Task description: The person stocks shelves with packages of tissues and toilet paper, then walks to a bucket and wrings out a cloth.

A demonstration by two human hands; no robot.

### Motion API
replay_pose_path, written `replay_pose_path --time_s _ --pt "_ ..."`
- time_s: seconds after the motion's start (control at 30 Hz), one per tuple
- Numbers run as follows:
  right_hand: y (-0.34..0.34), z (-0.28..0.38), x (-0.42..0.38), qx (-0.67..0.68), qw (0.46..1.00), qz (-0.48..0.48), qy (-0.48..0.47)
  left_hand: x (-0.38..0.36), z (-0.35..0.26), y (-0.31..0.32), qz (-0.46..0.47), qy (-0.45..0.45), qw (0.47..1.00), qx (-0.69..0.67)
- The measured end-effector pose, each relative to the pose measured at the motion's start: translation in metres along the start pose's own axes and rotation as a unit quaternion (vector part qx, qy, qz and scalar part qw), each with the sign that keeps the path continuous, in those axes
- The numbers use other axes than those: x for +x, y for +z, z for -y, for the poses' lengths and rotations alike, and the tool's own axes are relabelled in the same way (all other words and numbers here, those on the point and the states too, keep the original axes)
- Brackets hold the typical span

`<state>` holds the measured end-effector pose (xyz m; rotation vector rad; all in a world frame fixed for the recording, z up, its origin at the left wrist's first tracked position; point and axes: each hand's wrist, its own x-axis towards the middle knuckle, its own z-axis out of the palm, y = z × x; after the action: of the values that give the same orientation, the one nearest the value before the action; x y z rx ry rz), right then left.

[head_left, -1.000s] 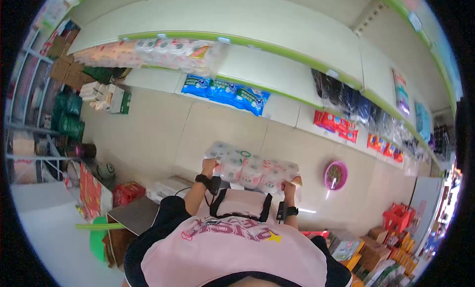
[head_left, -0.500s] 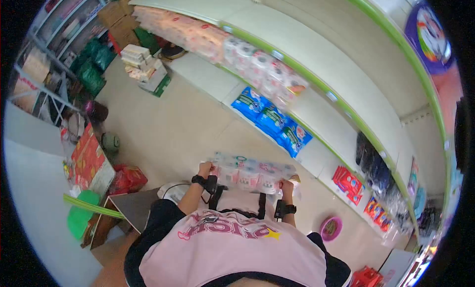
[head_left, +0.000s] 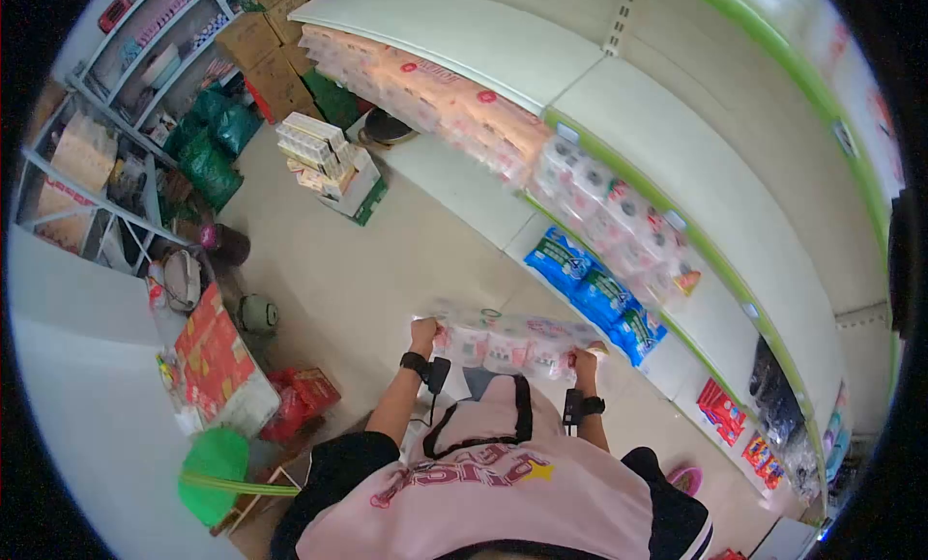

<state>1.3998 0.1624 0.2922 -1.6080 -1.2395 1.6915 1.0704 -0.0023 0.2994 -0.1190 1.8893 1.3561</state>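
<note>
Between my two hands hangs a clear plastic pack of toilet paper rolls [head_left: 505, 349] with pink printing. My left hand [head_left: 423, 334] is closed on the pack's left end. At the right end, the fingers of my right hand [head_left: 584, 359] grip the wrapping. The pack is in front of my body, above the tiled floor. Beyond it, on the shelf, stand similar packs of toilet paper rolls [head_left: 619, 204] and blue packages [head_left: 597, 287].
A white shelf unit [head_left: 677, 125] with green edging curves along the right. Stacked white and yellow cartons [head_left: 329, 164] stand on the floor ahead. To my left are a green plastic stool [head_left: 215, 473] and red bags [head_left: 300, 401]. A pink basin [head_left: 684, 480] lies at the lower right.
The shelves and floor items have shifted rightward in view. Both hands still hold the toilet paper pack, and my arms reach out a little farther from my body.
</note>
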Motion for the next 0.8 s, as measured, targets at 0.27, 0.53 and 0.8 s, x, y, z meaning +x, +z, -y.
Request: replay_pose_path --time_s 0.27,0.53,0.8 --pt "0.11 0.069 0.09 -0.114 0.993 0.003 -0.042 0.173 -0.031 -0.029 0.035 0.287 0.857 0.427" --pt "0.186 0.076 0.164 0.014 0.997 -0.048 -0.062 0.278 -0.118 0.008 0.018 0.411 0.715 0.566" --pt "0.283 -0.025 0.307 0.074 0.99 -0.096 -0.074 0.528 -0.032 0.065 0.084 0.416 0.746 0.514"
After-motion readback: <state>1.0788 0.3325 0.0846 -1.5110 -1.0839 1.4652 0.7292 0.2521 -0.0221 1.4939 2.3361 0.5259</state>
